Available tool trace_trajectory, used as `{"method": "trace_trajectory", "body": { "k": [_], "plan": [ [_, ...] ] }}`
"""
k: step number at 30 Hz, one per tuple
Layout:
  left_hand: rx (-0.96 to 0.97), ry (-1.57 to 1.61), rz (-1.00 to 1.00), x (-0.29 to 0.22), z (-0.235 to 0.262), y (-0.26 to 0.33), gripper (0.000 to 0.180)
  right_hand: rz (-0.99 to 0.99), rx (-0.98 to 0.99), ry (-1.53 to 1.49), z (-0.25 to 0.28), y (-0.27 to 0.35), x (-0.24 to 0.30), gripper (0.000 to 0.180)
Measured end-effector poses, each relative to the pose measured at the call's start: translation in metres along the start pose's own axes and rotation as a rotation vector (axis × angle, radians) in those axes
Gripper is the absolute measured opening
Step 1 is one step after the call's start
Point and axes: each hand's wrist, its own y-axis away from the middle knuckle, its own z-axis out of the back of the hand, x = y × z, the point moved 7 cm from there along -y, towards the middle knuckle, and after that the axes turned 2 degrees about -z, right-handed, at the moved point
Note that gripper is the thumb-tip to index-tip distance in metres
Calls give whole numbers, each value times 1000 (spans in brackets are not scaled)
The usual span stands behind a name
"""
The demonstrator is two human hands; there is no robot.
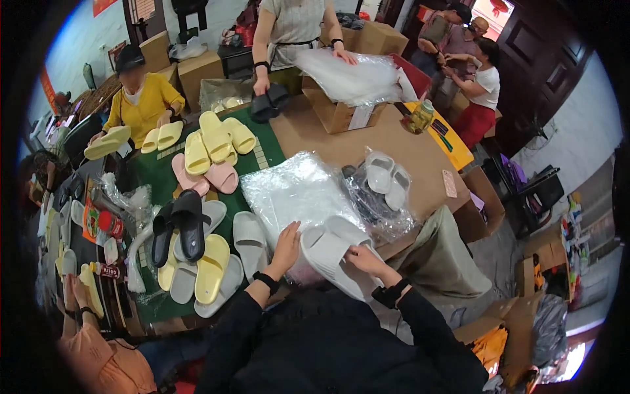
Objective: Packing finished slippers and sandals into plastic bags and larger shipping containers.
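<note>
A pair of light grey slide slippers point(336, 253) is in front of me, one partly over the other. My right hand point(365, 259) is closed on the nearer slipper, its fingers at the strap opening. My left hand point(286, 248) lies with straight fingers on a stack of clear plastic bags point(282, 184), just left of the slippers, holding nothing. Another light grey slipper point(249, 240) lies left of that hand. Past the stack, a grey pair point(387, 178) sits on clear wrapping.
Black slippers point(188, 226), yellow slippers point(213, 269) and pink slippers point(220, 176) crowd the green mat point(157, 308) at left. Co-workers handle slippers across the table and at left. A cardboard box point(328, 111), jar point(420, 117) and phone point(449, 184) stand or lie farther off.
</note>
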Motion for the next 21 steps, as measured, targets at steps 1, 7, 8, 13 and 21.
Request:
{"method": "trace_trajectory", "body": {
  "k": [1, 7, 8, 13, 21],
  "plan": [
    [4, -1, -8, -4, -1, -3, 35, 2, -8, -3, -3, -1, -2, 26],
    [74, -364, -315, -61, -15, -1, 42, 195, -365, 525, -7, -1, 37, 26],
    [113, -320, -260, -62, -17, 0, 43, 191, -379, 521, -9, -3, 40, 26],
    [156, -302, -298, -87, -5, 12, 44, 208, -480, 526, -22, -26, 42, 29],
    [364, 301, -260, -139, 6, 34, 39, 234, -625, 818, 1, -97, 97, 19]
  ]
}}
